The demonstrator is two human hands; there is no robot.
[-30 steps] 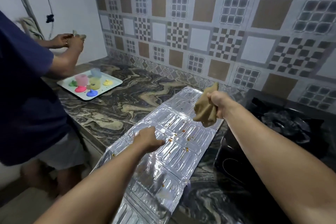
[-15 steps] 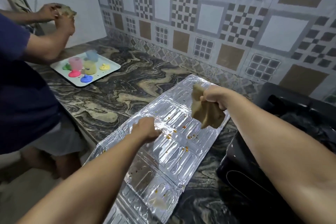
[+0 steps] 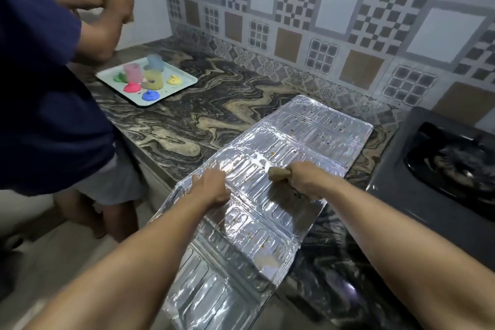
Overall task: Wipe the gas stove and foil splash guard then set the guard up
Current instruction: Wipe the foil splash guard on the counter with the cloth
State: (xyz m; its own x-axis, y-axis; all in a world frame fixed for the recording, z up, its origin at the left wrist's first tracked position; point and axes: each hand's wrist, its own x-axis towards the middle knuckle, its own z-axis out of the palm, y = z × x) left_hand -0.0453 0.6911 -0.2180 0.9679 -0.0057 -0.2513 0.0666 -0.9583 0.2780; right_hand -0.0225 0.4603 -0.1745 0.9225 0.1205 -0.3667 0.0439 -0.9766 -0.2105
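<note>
The foil splash guard (image 3: 316,136) lies flat on the marble counter, its near end hanging over the counter edge; small orange-brown specks dot it. My left hand (image 3: 210,187) presses down on the foil near its left edge, fingers curled. My right hand (image 3: 305,181) grips a tan cloth (image 3: 278,173) and holds it against the middle of the foil. The black gas stove (image 3: 450,163) stands at the right, beside the foil.
Another person in a dark blue shirt (image 3: 45,83) stands at the left, hands raised near the wall. A white tray (image 3: 184,82) with coloured cups and lids sits at the back left of the marble counter (image 3: 227,104). Patterned tiles cover the wall behind.
My right hand has come down from above the far end and now presses the cloth on the foil's middle. My left hand has stayed on the foil. The view has tilted downward.
</note>
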